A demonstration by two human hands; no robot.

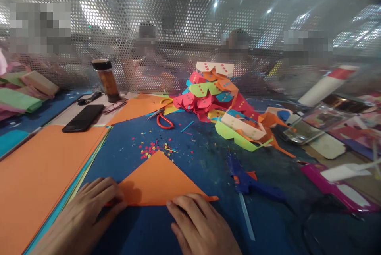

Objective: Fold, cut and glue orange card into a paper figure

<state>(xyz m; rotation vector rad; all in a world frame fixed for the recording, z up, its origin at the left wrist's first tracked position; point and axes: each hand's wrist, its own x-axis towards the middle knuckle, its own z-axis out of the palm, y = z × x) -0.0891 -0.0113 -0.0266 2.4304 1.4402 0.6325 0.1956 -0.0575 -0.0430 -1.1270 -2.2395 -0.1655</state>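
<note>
A sheet of orange paper, folded into a triangle, lies on the blue table in front of me with its point away from me. My left hand is at its left corner, thumb and bent fingers closed on the paper. Along the near folded edge, my right hand rests with outstretched fingers on the right part of the sheet. A thin orange strip sticks out beyond the right hand's fingers. Small coloured paper bits are scattered just past the triangle's tip.
Red-handled scissors lie beyond the bits. A pile of cut paper shapes stands behind. At right are a blue glue gun and a magenta tool. Orange sheets, a phone and a bottle are left.
</note>
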